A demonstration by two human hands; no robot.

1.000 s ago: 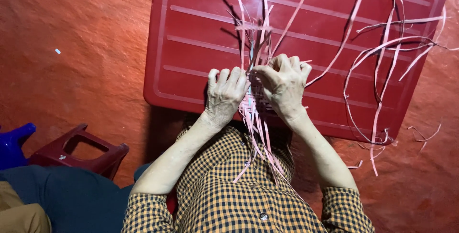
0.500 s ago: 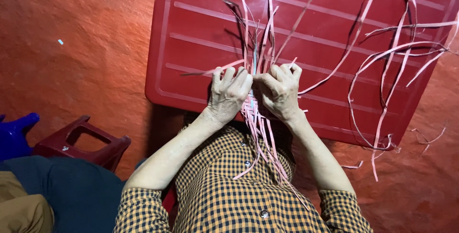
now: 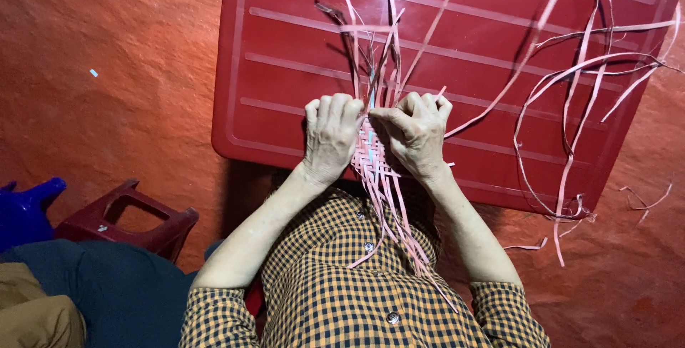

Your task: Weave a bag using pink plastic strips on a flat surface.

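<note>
My left hand (image 3: 330, 136) and my right hand (image 3: 414, 132) are side by side at the near edge of a red plastic table (image 3: 285, 69). Both pinch a narrow woven band of pink strips (image 3: 369, 155) held between them. Loose strip ends (image 3: 378, 48) fan up and away from the hands over the table. The woven tail (image 3: 399, 227) hangs down over my checked orange and black shirt. My fingers are curled tight on the strips.
A tangle of long pink strips (image 3: 571, 105) lies on the table's right side and trails off its edge. A dark red stool (image 3: 128, 219) and a blue plastic object (image 3: 28, 209) stand at lower left on the red floor. Dark cloth (image 3: 93, 284) lies beside them.
The loose strip ends above my hands have shifted and spread. Both hands stay on the woven band, with the fingers working closer together.
</note>
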